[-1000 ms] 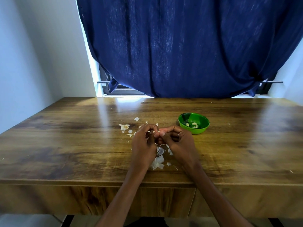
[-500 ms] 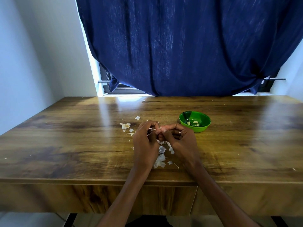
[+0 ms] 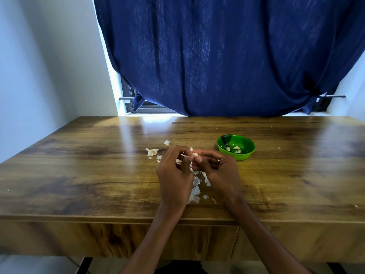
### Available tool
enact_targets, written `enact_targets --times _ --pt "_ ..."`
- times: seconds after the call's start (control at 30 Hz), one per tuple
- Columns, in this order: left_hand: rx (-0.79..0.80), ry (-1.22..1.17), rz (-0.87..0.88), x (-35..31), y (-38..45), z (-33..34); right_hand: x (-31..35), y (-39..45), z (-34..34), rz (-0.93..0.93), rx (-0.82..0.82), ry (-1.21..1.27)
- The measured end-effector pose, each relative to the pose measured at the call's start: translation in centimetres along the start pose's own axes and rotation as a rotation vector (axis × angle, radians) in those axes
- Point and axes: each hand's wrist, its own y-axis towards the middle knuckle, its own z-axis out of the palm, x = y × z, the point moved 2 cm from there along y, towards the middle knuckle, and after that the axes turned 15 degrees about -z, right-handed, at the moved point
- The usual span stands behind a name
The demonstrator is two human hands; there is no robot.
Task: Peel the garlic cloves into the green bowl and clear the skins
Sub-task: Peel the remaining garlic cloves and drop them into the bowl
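- Loose skins (image 3: 194,192): lay on the wooden table (image 3: 79,175) between the wrists.
- Left hand (image 3: 174,175) and right hand (image 3: 221,171): fingers curled, together pinched one garlic clove (image 3: 195,154).
- Green bowl (image 3: 236,147): at two o'clock from the hands, held peeled cloves.

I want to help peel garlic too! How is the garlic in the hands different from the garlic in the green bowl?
The garlic clove in the hands is pinched between the fingers of both hands, held above the table; the garlic pieces in the green bowl lie loose and untouched. The held clove has papery skin around it; the bowl's pieces look bare. The held one is single; the bowl has a few. All are small and pale.
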Motion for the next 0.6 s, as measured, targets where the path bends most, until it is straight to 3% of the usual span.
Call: enact_targets --times 0.13,0.6 --pt "-0.008 -0.081 -0.045 -0.39 0.02 -0.36 0.0 0.09 -0.06 -0.02 0.012 -0.03" --pt "0.016 -0.025 -0.041 0.35 0.16 0.04 -0.59 0.05 -0.32 -0.029 -0.072 -0.071"
